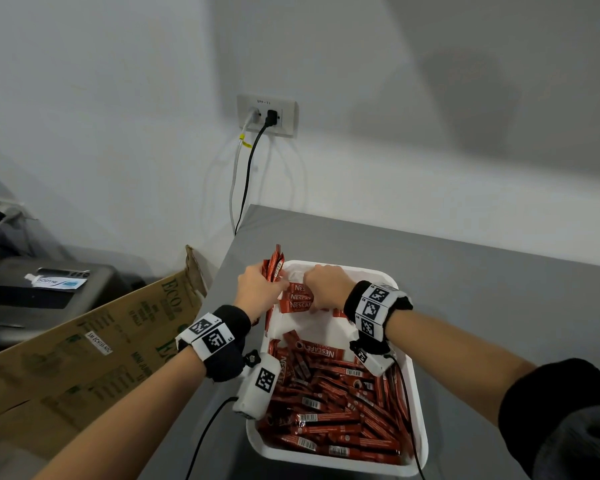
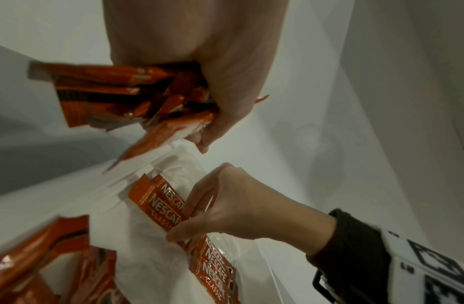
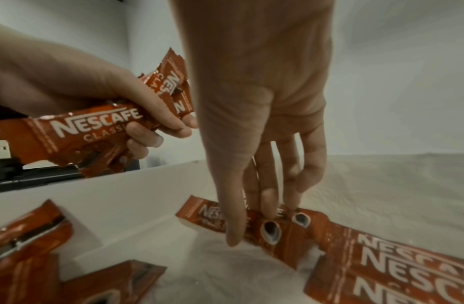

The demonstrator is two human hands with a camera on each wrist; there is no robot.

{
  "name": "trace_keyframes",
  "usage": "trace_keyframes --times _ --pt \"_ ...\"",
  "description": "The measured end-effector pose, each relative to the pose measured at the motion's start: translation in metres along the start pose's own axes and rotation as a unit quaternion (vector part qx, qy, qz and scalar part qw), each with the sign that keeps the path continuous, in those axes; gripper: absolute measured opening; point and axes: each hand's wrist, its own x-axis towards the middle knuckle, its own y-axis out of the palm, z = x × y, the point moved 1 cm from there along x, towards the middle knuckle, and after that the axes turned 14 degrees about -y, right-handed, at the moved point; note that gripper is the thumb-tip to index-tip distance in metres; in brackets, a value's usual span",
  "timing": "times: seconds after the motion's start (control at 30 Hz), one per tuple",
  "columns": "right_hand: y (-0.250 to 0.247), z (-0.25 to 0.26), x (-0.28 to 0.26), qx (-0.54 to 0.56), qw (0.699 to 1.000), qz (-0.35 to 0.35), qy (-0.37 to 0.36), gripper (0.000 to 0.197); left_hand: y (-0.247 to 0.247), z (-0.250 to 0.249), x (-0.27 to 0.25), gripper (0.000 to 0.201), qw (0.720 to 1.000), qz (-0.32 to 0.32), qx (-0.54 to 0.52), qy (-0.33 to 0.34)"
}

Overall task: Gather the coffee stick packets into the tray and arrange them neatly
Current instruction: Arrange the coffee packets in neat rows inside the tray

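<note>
A white tray [image 1: 361,270] stands on the grey table [image 1: 482,289]. A loose heap of red Nescafe stick packets [image 1: 333,410] fills its near half. White paper [image 1: 319,327] lines the far half. My left hand [image 1: 269,284] [image 2: 205,127] [image 3: 153,127] grips a bundle of packets [image 1: 274,266] [image 2: 116,92] [image 3: 90,133] over the tray's far left corner. My right hand [image 1: 321,292] [image 2: 189,218] [image 3: 251,224] pinches a short row of packets [image 1: 297,299] [image 2: 158,203] [image 3: 316,232] lying on the paper, fingertips on top and thumb at their near edge.
A brown cardboard box [image 1: 101,341] leans against the table's left side. Beyond it sits a dark machine [image 1: 32,292] with a small tube on top. A wall outlet [image 1: 267,114] with two cables hangs behind the table. Bare grey tabletop extends to the right of the tray.
</note>
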Motion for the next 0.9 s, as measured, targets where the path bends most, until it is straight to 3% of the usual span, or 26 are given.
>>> trace_keyframes --times 0.3,0.63,0.9 --pt "0.0024 0.0027 0.0015 0.020 1.000 0.009 0.019 0.053 -0.0019 -0.0016 -0.0038 0.007 1.000 0.019 -0.023 0.005" --pt "0.0031 -0.0015 0.0023 0.122 0.991 -0.001 0.046 0.052 -0.0014 -0.0022 -0.0053 0.008 0.999 0.022 -0.030 0.014" --pt "-0.0003 -0.0053 0.0026 0.163 0.984 -0.016 0.068 0.041 -0.0013 -0.0030 -0.0044 0.010 0.999 0.023 -0.028 0.019"
